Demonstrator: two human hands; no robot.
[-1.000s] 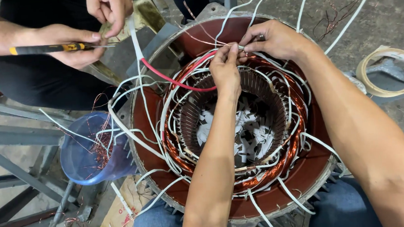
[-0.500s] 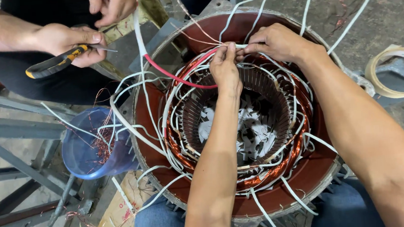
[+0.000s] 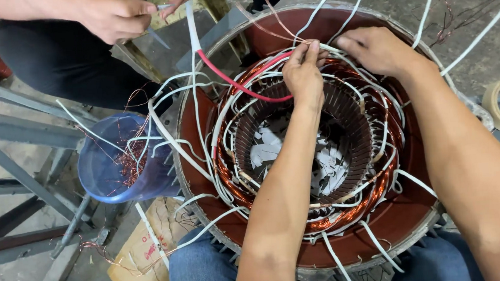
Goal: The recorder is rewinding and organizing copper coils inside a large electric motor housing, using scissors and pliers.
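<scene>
Copper windings (image 3: 377, 199) w/ white sleeved leads ring the motor stator (image 3: 409, 229), frame centre. Left hand (image 3: 304, 72) pinches leads at the far rim; right hand (image 3: 378, 49) grips wires just beside it. Blue bucket (image 3: 108, 171) at left. Co-worker's hands (image 3: 115, 15), upper left, hold a red-white lead (image 3: 222, 72).

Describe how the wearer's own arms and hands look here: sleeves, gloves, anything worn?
Both forearms are bare to the frame's lower edge, with no sleeves visible. The left hand and right hand wear no gloves; no rings, watch or wristband show.
</scene>
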